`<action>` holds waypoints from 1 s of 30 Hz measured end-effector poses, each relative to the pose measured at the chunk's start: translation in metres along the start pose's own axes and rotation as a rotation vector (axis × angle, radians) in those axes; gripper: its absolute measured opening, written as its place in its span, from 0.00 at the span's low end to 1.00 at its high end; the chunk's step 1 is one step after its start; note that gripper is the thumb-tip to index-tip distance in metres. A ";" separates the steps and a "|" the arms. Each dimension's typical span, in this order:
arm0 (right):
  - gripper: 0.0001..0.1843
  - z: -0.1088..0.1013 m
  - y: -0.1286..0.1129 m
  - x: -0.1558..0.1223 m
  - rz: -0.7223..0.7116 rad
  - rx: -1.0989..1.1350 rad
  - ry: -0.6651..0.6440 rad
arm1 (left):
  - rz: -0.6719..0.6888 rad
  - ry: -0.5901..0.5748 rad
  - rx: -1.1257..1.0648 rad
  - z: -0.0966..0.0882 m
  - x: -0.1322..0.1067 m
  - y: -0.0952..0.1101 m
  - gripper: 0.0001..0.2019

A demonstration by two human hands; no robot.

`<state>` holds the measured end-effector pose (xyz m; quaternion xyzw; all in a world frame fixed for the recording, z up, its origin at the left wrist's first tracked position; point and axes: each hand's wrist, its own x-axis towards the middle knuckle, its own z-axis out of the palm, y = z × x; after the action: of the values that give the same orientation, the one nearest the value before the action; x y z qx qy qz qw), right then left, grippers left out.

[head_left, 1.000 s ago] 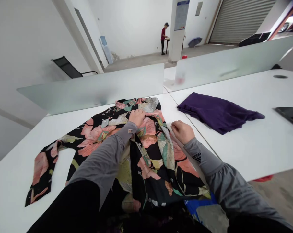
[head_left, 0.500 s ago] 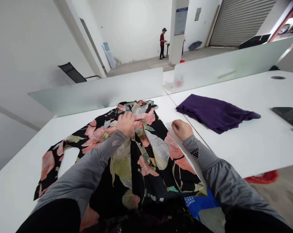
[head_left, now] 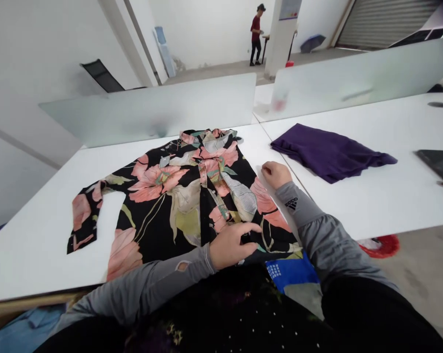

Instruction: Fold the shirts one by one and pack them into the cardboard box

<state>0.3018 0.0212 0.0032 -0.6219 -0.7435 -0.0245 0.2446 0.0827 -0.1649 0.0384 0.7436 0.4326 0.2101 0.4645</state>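
Note:
A black long-sleeved shirt (head_left: 186,196) with large pink and beige flowers lies spread on the white table (head_left: 45,215). Its collar points to the far edge and one sleeve stretches out to the left; no sleeve shows along its straight right edge. Low on the shirt, near the hem, my left hand (head_left: 233,243) reaches across with thumb and forefinger apart, and nothing shows between them. Just beyond the shirt's right edge my right hand (head_left: 277,174) rests by the tabletop with curled fingers, and I see nothing in them.
A folded purple cloth (head_left: 328,153) lies to the right, with a dark phone-like object (head_left: 439,163) farther over. Frosted dividers (head_left: 162,109) line the table's far edge. Under the front edge are a blue bag (head_left: 293,272) and something red (head_left: 385,246). A person (head_left: 256,37) stands in the background.
My left hand has moved from the upper part of the shirt down to the hem and its fingers have spread. The right hand stays beside the shirt. The view has tilted downward.

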 end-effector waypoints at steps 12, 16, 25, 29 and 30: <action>0.14 -0.008 -0.004 -0.003 -0.004 0.000 -0.066 | -0.208 -0.120 -0.842 0.028 -0.031 0.005 0.27; 0.14 -0.007 -0.002 -0.002 0.004 0.012 -0.053 | -0.358 -0.181 -0.858 0.025 -0.036 -0.002 0.24; 0.15 -0.041 -0.036 -0.032 -0.182 0.440 0.067 | -0.174 -0.399 -0.231 0.004 -0.048 -0.014 0.19; 0.17 -0.050 -0.050 -0.062 -0.397 0.532 -0.606 | 0.061 -0.132 0.019 -0.028 -0.060 -0.014 0.15; 0.19 -0.051 -0.049 -0.061 -0.405 0.538 -0.715 | 0.070 -0.082 0.030 -0.039 -0.062 -0.017 0.14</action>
<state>0.2790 -0.0628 0.0374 -0.3490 -0.8669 0.3364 0.1163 0.0137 -0.1931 0.0479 0.7732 0.3901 0.1889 0.4629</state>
